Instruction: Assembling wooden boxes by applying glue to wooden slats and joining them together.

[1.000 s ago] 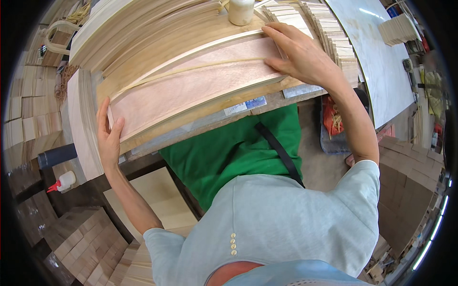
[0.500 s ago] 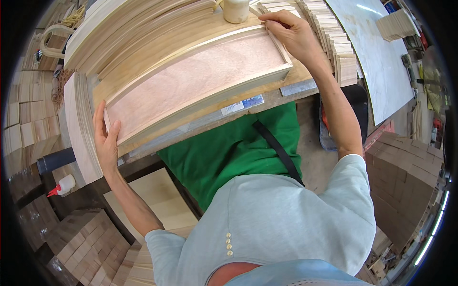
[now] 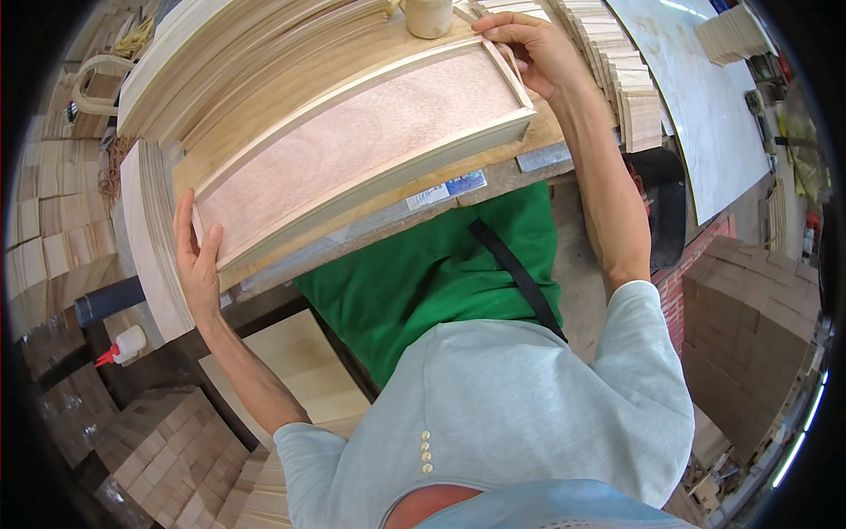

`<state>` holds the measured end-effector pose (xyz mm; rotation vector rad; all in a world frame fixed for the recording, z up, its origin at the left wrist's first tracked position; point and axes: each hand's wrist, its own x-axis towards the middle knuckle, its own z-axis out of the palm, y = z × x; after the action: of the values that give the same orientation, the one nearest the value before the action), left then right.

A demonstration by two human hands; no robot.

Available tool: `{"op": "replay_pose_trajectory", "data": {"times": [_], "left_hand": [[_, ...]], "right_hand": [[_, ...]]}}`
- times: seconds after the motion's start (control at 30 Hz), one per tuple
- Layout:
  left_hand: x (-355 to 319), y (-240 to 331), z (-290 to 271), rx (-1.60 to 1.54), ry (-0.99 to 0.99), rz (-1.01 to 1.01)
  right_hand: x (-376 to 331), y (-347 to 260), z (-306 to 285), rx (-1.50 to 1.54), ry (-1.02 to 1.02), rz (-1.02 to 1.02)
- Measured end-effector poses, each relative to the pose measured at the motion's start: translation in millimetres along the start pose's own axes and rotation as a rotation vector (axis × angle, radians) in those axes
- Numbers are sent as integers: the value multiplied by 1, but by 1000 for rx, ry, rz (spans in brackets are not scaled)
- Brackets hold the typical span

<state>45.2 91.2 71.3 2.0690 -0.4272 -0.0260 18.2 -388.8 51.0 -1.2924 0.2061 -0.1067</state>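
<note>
A long, shallow wooden tray (image 3: 370,145) with a pinkish plywood panel and pale raised edges lies slantwise on the workbench (image 3: 441,191). My left hand (image 3: 201,260) grips its left end, thumb on the near corner and fingers along the outer side. At the far right corner my right hand (image 3: 538,55) is closed, thumb and fingers on the end strip; part of the fingers is hidden behind the strip. Just beyond that corner stands a cream-coloured jar (image 3: 429,18).
Stacked thin wooden strips (image 3: 291,48) line the bench's far side, with more boards (image 3: 154,229) left and fanned pieces (image 3: 608,62) right. A red-tipped glue bottle (image 3: 129,344) is at lower left. A pale sheet-topped table (image 3: 696,106) and wood stacks (image 3: 745,326) stand right.
My right hand has shifted its fingers at the corner, and my right forearm has swung slightly inward. The tray's right end sits slightly further left in view. My left hand keeps its grip.
</note>
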Motion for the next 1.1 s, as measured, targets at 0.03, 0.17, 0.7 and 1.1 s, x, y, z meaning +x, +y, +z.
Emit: {"op": "replay_pose_trajectory", "data": {"times": [0.03, 0.17, 0.7, 1.1], "left_hand": [[0, 0, 0, 5, 3, -3], [0, -4, -1, -6, 2, 2], [-2, 0, -1, 12, 6, 9], [-7, -8, -1, -348, 141, -230]], "right_hand": [[-1, 0, 1, 1, 0, -1], [0, 3, -3, 110, -9, 10], [-8, 15, 11, -238, 201, -108], [-69, 19, -6, -381, 206, -98]]}}
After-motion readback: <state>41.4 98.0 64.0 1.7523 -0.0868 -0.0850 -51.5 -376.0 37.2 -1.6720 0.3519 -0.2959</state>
